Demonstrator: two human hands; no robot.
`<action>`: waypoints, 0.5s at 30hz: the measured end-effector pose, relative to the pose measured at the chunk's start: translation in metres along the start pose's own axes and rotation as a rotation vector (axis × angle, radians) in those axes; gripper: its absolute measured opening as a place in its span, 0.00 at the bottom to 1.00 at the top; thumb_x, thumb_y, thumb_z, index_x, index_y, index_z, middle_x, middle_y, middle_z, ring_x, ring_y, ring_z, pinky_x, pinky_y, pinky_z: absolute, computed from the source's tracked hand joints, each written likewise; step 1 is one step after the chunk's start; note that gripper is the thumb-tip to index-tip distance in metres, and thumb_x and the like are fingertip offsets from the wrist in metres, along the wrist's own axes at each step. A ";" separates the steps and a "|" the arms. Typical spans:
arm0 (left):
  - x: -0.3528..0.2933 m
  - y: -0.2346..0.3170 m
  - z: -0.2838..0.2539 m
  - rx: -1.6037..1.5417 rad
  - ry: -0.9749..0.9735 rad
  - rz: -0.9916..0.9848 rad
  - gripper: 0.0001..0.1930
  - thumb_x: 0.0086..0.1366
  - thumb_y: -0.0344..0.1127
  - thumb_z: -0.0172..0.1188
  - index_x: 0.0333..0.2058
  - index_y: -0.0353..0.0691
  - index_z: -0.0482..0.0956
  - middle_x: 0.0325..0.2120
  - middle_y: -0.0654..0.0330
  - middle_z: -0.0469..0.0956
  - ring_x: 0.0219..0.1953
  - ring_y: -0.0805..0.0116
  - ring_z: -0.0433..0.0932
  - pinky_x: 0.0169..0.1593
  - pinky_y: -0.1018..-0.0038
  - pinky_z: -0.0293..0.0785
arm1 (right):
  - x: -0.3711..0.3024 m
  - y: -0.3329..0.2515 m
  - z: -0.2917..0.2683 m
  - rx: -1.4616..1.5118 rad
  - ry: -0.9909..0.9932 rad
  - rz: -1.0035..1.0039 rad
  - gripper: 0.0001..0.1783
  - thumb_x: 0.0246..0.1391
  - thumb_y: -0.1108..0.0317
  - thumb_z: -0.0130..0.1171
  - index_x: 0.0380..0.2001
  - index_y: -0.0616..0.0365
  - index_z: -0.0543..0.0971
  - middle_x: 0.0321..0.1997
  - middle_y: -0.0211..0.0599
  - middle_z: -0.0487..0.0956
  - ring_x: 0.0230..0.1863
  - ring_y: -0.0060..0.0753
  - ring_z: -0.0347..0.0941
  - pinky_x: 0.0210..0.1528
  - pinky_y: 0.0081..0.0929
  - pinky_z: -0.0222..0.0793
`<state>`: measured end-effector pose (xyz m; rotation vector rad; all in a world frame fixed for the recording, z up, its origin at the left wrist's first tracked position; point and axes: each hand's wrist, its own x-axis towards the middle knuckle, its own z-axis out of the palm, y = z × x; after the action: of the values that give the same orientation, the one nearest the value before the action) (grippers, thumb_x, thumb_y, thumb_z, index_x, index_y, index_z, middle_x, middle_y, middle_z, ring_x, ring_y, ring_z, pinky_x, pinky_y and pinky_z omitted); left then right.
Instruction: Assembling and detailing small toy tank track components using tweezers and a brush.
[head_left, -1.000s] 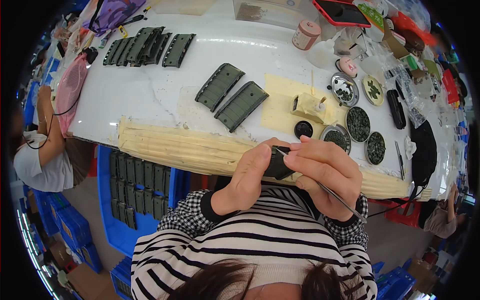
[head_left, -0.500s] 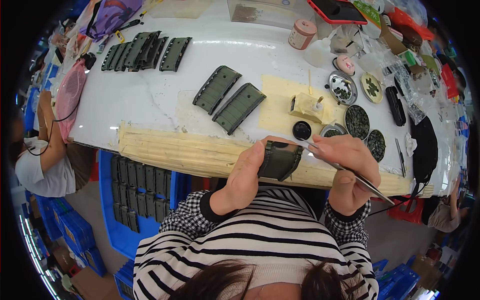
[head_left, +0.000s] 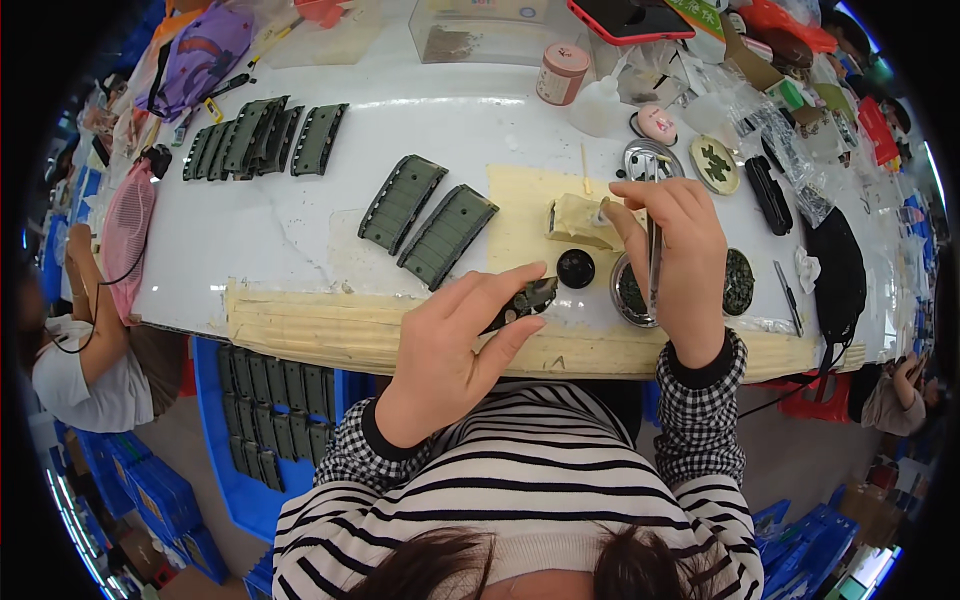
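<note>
My left hand [head_left: 455, 335] holds a small dark green ribbed part [head_left: 522, 301] at the table's front edge, pinched between thumb and fingers. My right hand [head_left: 675, 255] is raised over the table and grips thin metal tweezers [head_left: 653, 262] that point down toward a round tin of dark bits [head_left: 630, 292]. Its fingertips reach a pale yellow block [head_left: 580, 220] lying on a yellow mat [head_left: 525, 215]. A small black round cap [head_left: 575, 268] sits between both hands.
Two green ribbed plates [head_left: 430, 220] lie left of the mat, several more [head_left: 265, 140] stacked far left. Small dishes [head_left: 715, 163], a pink jar [head_left: 560, 72], bottle and bags crowd the right. Blue crates [head_left: 260, 430] stand under the white table [head_left: 250, 240]. A person [head_left: 85, 350] sits at left.
My right hand has lifted away from the green part and moved forward to the yellow block with the tweezers. My left hand still holds the part, now lower and alone.
</note>
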<state>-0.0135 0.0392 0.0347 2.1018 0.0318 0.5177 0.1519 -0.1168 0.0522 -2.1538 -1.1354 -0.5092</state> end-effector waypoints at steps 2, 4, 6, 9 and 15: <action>0.003 0.000 0.001 0.128 0.067 0.025 0.21 0.57 0.35 0.66 0.50 0.42 0.78 0.27 0.59 0.76 0.25 0.65 0.73 0.30 0.73 0.71 | 0.002 0.001 0.005 -0.019 -0.022 -0.020 0.10 0.42 0.74 0.68 0.31 0.58 0.80 0.26 0.36 0.75 0.31 0.38 0.70 0.33 0.31 0.67; 0.004 0.000 0.000 0.237 0.103 0.039 0.22 0.53 0.37 0.69 0.49 0.45 0.80 0.26 0.60 0.75 0.25 0.65 0.73 0.29 0.73 0.70 | 0.002 0.003 0.006 0.004 -0.015 -0.026 0.10 0.41 0.75 0.68 0.31 0.57 0.79 0.25 0.35 0.74 0.31 0.39 0.69 0.32 0.30 0.66; 0.005 0.002 -0.002 0.326 0.110 0.040 0.23 0.52 0.38 0.70 0.49 0.48 0.81 0.26 0.62 0.75 0.25 0.68 0.73 0.29 0.74 0.71 | 0.003 0.000 0.001 0.021 0.002 -0.025 0.10 0.41 0.76 0.68 0.31 0.57 0.80 0.25 0.35 0.73 0.31 0.38 0.69 0.32 0.29 0.66; 0.006 0.002 -0.001 0.378 0.131 0.063 0.22 0.51 0.39 0.70 0.48 0.51 0.81 0.25 0.64 0.73 0.25 0.69 0.72 0.29 0.75 0.70 | 0.002 -0.017 -0.014 0.131 0.108 0.028 0.09 0.43 0.78 0.66 0.31 0.58 0.80 0.25 0.33 0.73 0.30 0.34 0.68 0.32 0.26 0.64; 0.007 0.009 -0.002 0.370 0.050 0.041 0.23 0.50 0.33 0.71 0.49 0.46 0.81 0.30 0.60 0.76 0.28 0.68 0.74 0.30 0.75 0.71 | -0.015 -0.032 -0.006 0.692 -0.046 0.125 0.05 0.53 0.78 0.60 0.34 0.60 0.76 0.29 0.32 0.74 0.29 0.23 0.67 0.32 0.19 0.63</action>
<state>-0.0093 0.0371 0.0456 2.4534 0.1216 0.6267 0.1171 -0.1159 0.0591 -1.6150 -1.0010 0.0063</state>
